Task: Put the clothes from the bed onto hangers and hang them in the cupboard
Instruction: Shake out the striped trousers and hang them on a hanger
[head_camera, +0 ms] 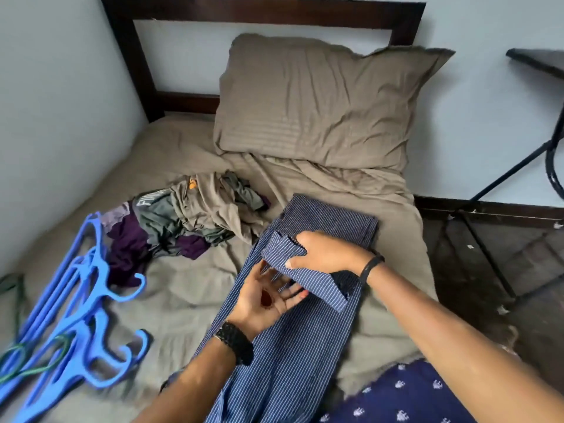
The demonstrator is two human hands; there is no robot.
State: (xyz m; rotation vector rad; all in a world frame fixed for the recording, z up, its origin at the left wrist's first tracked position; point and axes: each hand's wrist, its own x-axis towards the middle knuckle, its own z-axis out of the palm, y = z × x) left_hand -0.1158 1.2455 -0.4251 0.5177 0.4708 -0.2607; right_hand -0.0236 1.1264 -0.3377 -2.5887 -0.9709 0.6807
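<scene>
We have the striped garment [293,346] laid along the bed [171,288], its long axis running from the foot edge near us up toward the pillow [317,108], closer to the right edge. Our right hand [328,254] grips a folded flap of it, thumb and curled fingers clamped on the cloth. Our left hand [265,300] lies palm up just beneath that flap, fingers spread and relaxed, touching the fabric without gripping. The cloth is thin, navy with fine white pinstripes, and creases softly.

The blue hangers [82,306], rigid plastic with hooked tops, lie heaped at the left edge, well apart from the garment, so our left hand is the nearer for reaching 1. A crumpled pile of clothes [189,218] sits mid-bed, between hangers and pillow.
</scene>
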